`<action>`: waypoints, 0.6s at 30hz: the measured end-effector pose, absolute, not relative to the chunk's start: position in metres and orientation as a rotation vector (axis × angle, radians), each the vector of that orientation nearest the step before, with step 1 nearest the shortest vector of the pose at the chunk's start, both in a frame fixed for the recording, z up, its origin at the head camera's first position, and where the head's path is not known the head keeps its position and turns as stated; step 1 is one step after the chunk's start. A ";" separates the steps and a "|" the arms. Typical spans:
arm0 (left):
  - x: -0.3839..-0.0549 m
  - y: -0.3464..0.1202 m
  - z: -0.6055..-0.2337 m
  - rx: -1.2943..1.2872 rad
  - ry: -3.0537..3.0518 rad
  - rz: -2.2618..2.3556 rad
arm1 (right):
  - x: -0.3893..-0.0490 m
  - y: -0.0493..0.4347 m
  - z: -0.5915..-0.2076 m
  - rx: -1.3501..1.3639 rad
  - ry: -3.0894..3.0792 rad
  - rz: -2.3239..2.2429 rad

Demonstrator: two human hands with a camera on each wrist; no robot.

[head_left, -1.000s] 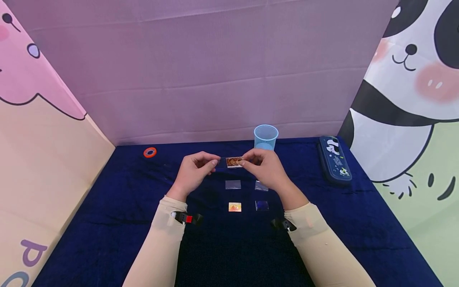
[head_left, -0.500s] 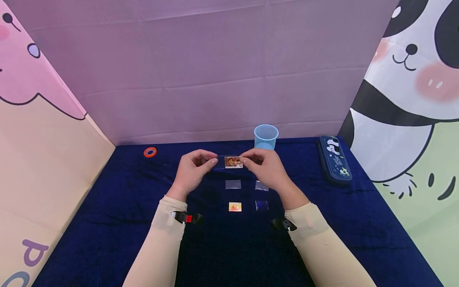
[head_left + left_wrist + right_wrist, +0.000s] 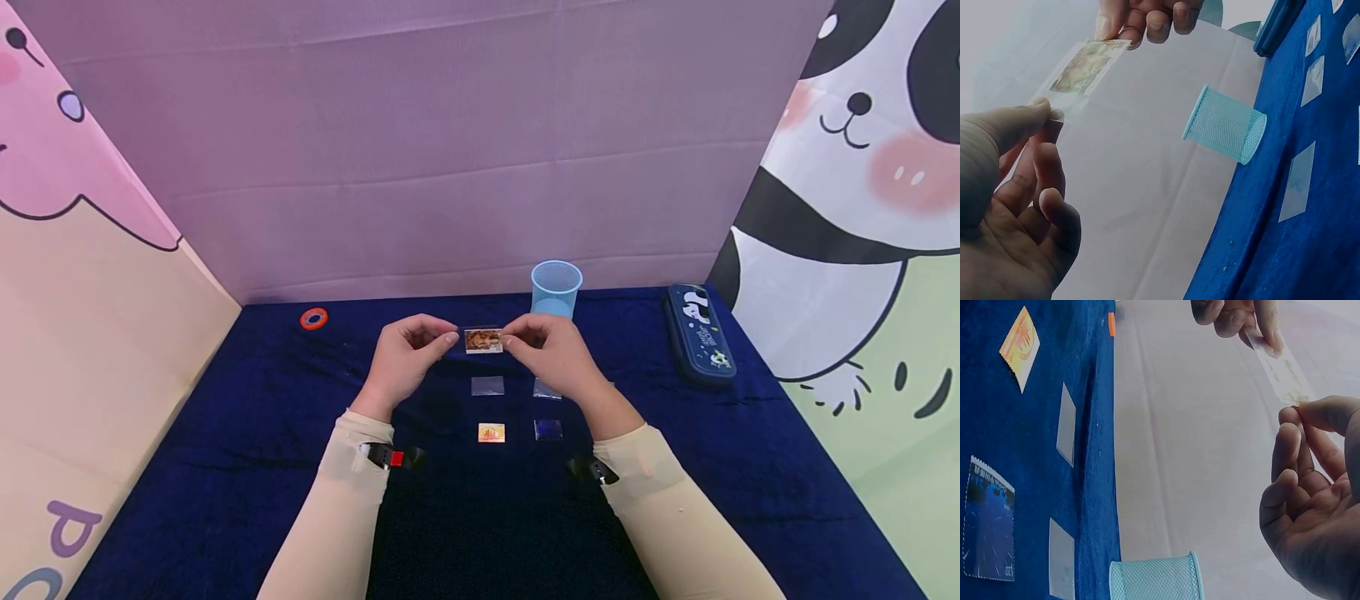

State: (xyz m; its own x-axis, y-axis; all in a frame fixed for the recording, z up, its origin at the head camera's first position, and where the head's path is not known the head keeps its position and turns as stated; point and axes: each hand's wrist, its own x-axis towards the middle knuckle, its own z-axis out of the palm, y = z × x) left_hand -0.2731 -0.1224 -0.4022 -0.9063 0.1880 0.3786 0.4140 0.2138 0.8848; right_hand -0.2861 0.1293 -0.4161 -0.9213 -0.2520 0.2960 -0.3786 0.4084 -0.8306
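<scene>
Left fingers (image 3: 1022,119) pinch clear sleeve (image 3: 1071,106) — right fingers (image 3: 1329,414) pinch stamp (image 3: 483,341).

Cloth-lined booth (image 3: 435,158), cartoon-printed side walls (image 3: 855,242)

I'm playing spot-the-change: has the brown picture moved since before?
Yes. In the head view, the brown picture has shifted slightly left, away from the cup.

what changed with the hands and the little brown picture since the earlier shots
The brown picture has slid slightly toward the left hand. The left hand's grip stays on the clear film, the right hand's on the picture's edge. The mesh cup, orange ring and pencil case stayed put.
</scene>
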 end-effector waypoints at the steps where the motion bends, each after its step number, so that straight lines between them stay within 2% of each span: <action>1: -0.273 -0.122 -0.402 -0.575 -2.296 -1.765 | -0.286 0.129 -0.416 0.573 -2.533 1.543; 18: -0.270 -0.120 -0.399 -0.574 -2.303 -1.789 | -0.285 0.128 -0.418 0.588 -2.567 1.530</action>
